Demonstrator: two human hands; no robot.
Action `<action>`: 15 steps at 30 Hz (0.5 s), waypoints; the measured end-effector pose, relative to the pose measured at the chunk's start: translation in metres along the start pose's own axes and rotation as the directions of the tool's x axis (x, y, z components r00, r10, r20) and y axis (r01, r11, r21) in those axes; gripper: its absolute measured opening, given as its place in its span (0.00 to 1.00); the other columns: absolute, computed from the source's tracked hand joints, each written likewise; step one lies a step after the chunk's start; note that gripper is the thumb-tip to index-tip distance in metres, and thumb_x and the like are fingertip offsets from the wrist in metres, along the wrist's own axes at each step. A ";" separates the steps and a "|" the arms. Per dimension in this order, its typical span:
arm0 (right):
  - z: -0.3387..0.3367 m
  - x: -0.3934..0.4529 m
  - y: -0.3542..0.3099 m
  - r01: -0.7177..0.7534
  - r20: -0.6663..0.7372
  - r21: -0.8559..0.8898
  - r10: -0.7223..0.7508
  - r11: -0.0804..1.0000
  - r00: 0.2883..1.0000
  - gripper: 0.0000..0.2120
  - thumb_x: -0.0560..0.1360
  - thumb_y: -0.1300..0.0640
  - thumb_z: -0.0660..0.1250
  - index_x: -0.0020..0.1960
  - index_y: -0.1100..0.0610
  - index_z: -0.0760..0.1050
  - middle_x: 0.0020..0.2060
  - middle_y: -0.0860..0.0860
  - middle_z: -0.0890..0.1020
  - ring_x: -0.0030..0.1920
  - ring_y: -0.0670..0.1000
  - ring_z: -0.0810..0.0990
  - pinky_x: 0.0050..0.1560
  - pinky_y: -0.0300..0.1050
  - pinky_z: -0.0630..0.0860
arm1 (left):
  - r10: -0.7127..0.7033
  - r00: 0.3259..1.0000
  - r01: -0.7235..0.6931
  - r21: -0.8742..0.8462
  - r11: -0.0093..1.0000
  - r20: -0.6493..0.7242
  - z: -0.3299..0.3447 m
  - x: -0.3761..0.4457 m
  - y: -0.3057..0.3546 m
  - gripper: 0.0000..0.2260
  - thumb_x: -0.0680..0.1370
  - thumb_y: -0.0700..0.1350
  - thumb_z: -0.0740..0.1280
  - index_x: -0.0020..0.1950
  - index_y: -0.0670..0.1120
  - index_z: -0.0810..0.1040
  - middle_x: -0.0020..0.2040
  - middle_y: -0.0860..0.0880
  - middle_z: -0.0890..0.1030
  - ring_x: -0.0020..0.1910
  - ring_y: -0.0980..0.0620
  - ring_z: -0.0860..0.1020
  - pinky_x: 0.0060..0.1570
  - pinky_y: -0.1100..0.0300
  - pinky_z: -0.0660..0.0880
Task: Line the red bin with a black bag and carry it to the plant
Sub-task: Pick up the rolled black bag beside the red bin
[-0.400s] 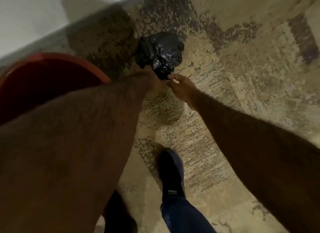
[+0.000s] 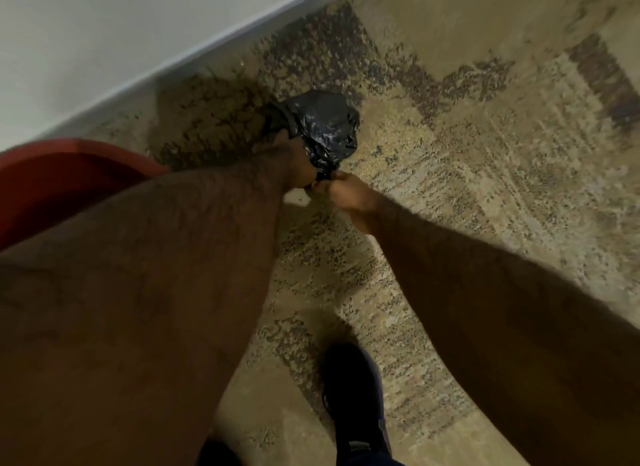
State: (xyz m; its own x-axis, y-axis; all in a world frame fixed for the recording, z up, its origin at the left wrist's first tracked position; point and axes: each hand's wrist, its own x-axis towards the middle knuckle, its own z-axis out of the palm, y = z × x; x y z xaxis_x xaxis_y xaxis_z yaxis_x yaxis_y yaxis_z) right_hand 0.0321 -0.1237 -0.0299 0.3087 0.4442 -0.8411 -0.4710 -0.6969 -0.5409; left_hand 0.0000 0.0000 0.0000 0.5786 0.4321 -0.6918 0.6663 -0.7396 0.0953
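A crumpled black bag [image 2: 322, 126] hangs bunched above the patterned rug. My left hand [image 2: 294, 164] grips its lower bunched end from the left; my forearm hides most of the fingers. My right hand [image 2: 346, 191] pinches the same lower end from the right, its fingers closed on the plastic. The red bin [image 2: 69, 174] stands at the left edge by the wall, its open mouth partly hidden behind my left arm.
A beige and brown patterned rug [image 2: 450, 153] covers the floor. A pale wall with a baseboard [image 2: 173, 67] runs diagonally at the upper left. My dark shoe [image 2: 353, 396] is planted at the bottom centre.
My right hand has closed onto the bag's lower end, where before its fingers were just reaching it. The view has shifted slightly, so the bin shows less.
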 end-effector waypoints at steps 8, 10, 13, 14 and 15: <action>-0.015 -0.054 -0.004 0.104 -0.320 -0.084 -0.125 0.991 0.939 0.16 0.73 0.60 0.72 0.60 0.58 0.78 0.56 0.56 0.83 0.53 0.54 0.82 0.55 0.47 0.80 | -0.020 0.969 -0.040 -0.235 0.971 -0.248 -0.028 -0.059 0.017 0.20 0.80 0.46 0.63 0.71 0.41 0.71 0.70 0.40 0.73 0.69 0.41 0.71 0.68 0.50 0.68; -0.020 -0.085 -0.010 0.099 -0.448 -0.220 -0.191 0.970 0.873 0.11 0.71 0.60 0.74 0.52 0.56 0.79 0.53 0.54 0.84 0.53 0.53 0.83 0.56 0.44 0.79 | -0.044 0.936 -0.101 -0.383 0.918 -0.350 -0.042 -0.088 0.017 0.19 0.78 0.46 0.67 0.68 0.43 0.74 0.68 0.43 0.76 0.68 0.45 0.72 0.68 0.54 0.68; -0.022 -0.146 -0.023 0.098 -0.473 -0.405 -0.300 0.909 0.829 0.09 0.70 0.61 0.73 0.48 0.53 0.77 0.48 0.50 0.83 0.47 0.49 0.82 0.43 0.31 0.71 | -0.058 0.904 -0.187 -0.514 0.837 -0.424 -0.070 -0.149 0.013 0.14 0.73 0.44 0.71 0.59 0.43 0.81 0.60 0.45 0.82 0.61 0.48 0.78 0.63 0.56 0.74; -0.024 -0.167 -0.029 0.099 -0.477 -0.412 -0.307 0.906 0.823 0.10 0.71 0.62 0.73 0.49 0.54 0.76 0.47 0.49 0.83 0.47 0.49 0.82 0.42 0.32 0.71 | -0.077 0.901 -0.189 -0.547 0.816 -0.426 -0.081 -0.169 0.011 0.13 0.73 0.44 0.72 0.57 0.43 0.82 0.58 0.46 0.83 0.59 0.49 0.79 0.61 0.56 0.75; -0.025 -0.191 -0.036 0.111 -0.475 -0.410 -0.315 0.905 0.822 0.12 0.71 0.62 0.73 0.53 0.55 0.77 0.48 0.50 0.83 0.48 0.50 0.83 0.42 0.34 0.74 | -0.099 0.900 -0.188 -0.581 0.792 -0.425 -0.093 -0.191 0.008 0.13 0.73 0.44 0.72 0.56 0.44 0.82 0.57 0.46 0.83 0.57 0.50 0.80 0.60 0.55 0.76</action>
State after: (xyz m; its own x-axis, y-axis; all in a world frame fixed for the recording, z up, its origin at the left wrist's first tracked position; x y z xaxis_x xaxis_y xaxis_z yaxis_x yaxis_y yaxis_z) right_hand 0.0113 -0.1975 0.1506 0.7944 0.3177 -0.5177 -0.0533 -0.8126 -0.5804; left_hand -0.0613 -0.0404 0.1989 0.6543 0.6817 -0.3272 0.6925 -0.3664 0.6214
